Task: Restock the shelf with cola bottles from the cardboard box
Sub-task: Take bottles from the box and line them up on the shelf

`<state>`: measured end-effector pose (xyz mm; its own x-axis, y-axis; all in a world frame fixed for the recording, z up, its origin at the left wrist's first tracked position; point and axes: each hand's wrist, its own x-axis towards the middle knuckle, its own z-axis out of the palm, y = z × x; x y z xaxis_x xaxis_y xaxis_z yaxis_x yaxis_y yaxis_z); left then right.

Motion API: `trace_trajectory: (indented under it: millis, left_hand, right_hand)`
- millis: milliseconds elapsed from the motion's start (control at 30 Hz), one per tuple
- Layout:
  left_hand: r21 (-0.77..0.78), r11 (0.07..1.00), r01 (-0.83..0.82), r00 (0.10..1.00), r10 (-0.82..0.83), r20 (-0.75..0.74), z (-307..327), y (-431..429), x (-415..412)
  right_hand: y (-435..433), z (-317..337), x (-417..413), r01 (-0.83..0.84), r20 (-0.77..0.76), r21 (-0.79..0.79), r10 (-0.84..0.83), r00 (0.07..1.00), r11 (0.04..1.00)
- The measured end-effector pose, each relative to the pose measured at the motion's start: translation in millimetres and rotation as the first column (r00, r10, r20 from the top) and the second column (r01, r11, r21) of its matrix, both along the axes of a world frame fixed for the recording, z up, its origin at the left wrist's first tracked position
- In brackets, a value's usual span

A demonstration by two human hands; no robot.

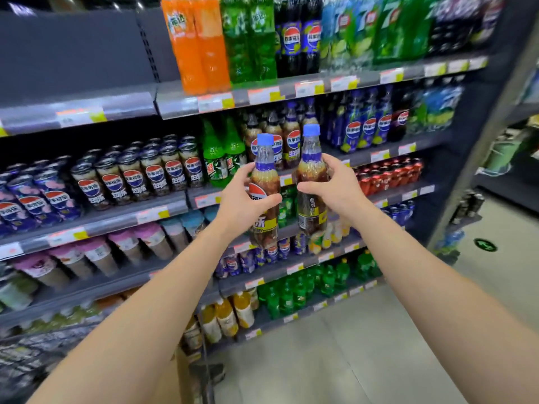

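- left hand [245, 196]: fingers and thumb wrapped round the left bottle [264, 182] at mid-body; cap up, long axis near vertical.
- right bottle [310, 176]: also upright, a bit higher than the left bottle, just beside it and not clearly touching.
- right hand [329, 185]: curled round that bottle from the right side, thumb across the front.
- target: the matching cola row [287, 141] sits on the shelf [390, 153] straight behind both hands and slightly above, between the two caps.
- judgement: push forward and slightly up, keeping the bottles vertical. The right bottle looks nearer the row, so it likely goes in first.
- box [183, 383]: only an edge shows, low and under the left forearm.
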<state>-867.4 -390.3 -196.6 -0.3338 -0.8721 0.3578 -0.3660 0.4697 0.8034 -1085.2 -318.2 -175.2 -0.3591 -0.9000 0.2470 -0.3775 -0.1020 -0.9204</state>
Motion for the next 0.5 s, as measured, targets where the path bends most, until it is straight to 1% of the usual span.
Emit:
trace_trajectory:
  millis: [167, 300, 500]
  left_hand:
    - [-0.004, 1.0, 0.003, 1.0, -0.003, 0.016, 1.4, -26.0, -51.6]
    - [0.022, 1.0, 0.008, 1.0, -0.008, -0.013, -5.7, -59.8, -94.3]
    - [0.061, 0.997, 0.049, 0.999, -0.05, 0.015, -12.9, -119.6, -153.1]
  right_hand:
    - [-30.0, 2.3, -49.4, 0.006, 0.037, 0.017, -0.006, 0.999, 1.0]
    - [-63.6, -1.6, -90.8, 0.036, -0.004, -0.01, -0.036, 0.999, 0.999]
    - [-126.8, -5.9, -149.8, 0.041, 0.027, 0.052, -0.043, 0.999, 0.998]
